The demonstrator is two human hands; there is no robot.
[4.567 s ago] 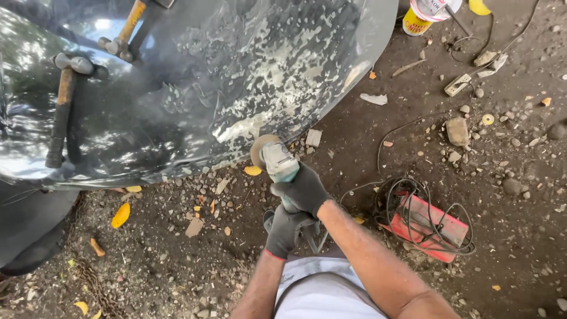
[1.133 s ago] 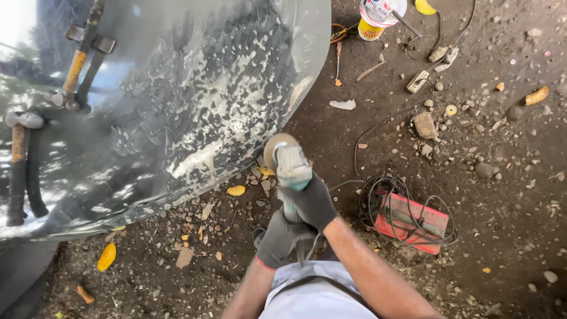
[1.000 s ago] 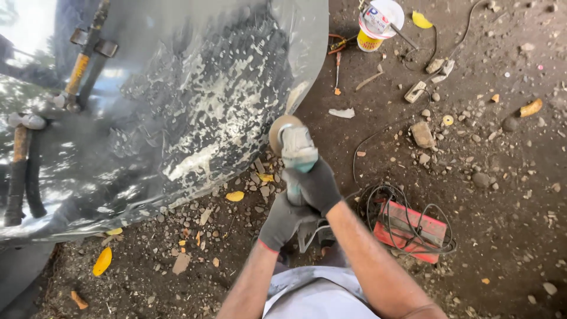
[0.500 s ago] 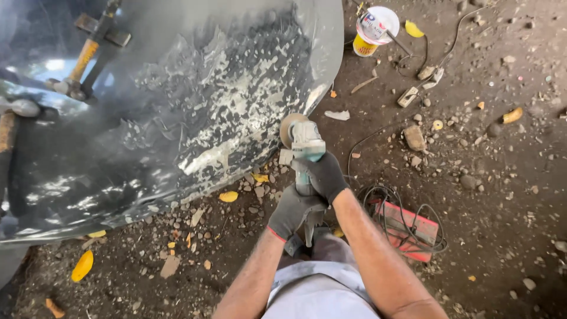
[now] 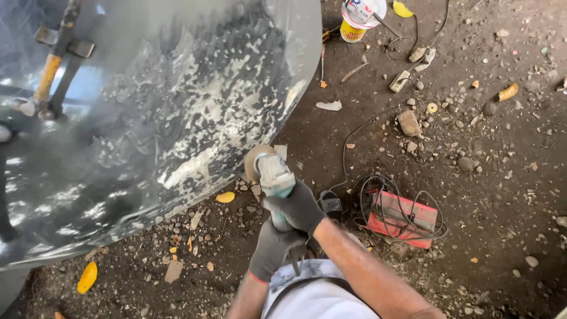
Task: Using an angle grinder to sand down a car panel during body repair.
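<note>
Both gloved hands, right (image 5: 298,207) ahead of left (image 5: 273,248), stay clamped on the grinder (image 5: 273,177), its disc now nearer the panel (image 5: 177,106).

Soft shaded daylight, sharp focus, with bright glare on the metal sheet (image 5: 147,118).

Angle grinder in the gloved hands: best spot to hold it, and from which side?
Probably as shown: take the angle grinder by its long body behind the head, coming from the rear, the person's side. The disc sits at the far end against the shiny metal panel, so the tail is the safe part. The right hand wraps the body, and the left hand grips lower.
</note>
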